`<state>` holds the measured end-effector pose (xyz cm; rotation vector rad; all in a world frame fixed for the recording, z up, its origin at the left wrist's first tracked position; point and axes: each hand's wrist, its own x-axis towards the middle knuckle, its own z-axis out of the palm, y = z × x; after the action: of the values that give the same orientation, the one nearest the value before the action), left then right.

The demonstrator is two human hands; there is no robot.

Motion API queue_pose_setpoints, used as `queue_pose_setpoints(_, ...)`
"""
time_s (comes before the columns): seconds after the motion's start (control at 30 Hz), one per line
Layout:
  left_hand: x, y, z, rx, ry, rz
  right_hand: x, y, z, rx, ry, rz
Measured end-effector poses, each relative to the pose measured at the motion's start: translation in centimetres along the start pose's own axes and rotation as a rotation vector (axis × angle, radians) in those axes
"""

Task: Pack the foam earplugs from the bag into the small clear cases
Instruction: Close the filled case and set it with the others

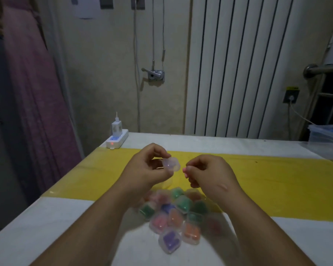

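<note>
The left hand (149, 167), raised with fingers curled, pinched a small clear case (171, 164) between thumb and forefinger. Just beside it, the right hand (210, 172) pinched a pink earplug (185, 172) at its curled fingertips. Filled cases (178, 215) lay heaped below, between both forearms.

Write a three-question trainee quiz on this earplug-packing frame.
1. True or false: the left hand holds a clear case.
2. The earplug pinched by the right hand is: A green, B pink, C purple.
3. Fill in: the filled cases lie ____ to the person than both hands do.
Key: 1 true; 2 B; 3 nearer.
</note>
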<state>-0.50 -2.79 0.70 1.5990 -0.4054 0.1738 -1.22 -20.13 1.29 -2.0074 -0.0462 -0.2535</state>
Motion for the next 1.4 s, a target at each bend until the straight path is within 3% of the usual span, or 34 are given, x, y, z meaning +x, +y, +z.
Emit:
queue_pose_setpoints(0.2, -0.5, -1.2, -0.8, -0.005, 0.028, 0.058, -0.5, -0.2, 0.7, 0.198, -0.198, 0.073)
queue_pose_setpoints(0.5, 0.0, -2.0, -0.4, 0.113, 0.108, 0.079, -0.6, -0.9, 0.9, 0.547, -0.294, 0.267)
queue_pose_setpoints(1.03, -0.6, -2.2, 0.2, 0.492, 0.127, 0.157, -0.7, -0.3, 1.7, 0.231, -0.145, 0.076)
queue_pose_setpoints(1.2, -0.4, -1.5, 0.0, 0.365, 0.229, 0.159, -0.4, 0.3, 2.0, 0.22, -0.106, 0.112)
queue_pose_setpoints(1.4, 0.0, -1.7, 0.0, 0.234, 0.138, -0.013, 0.0, 0.8, 1.6, 0.283, -0.103, 0.107)
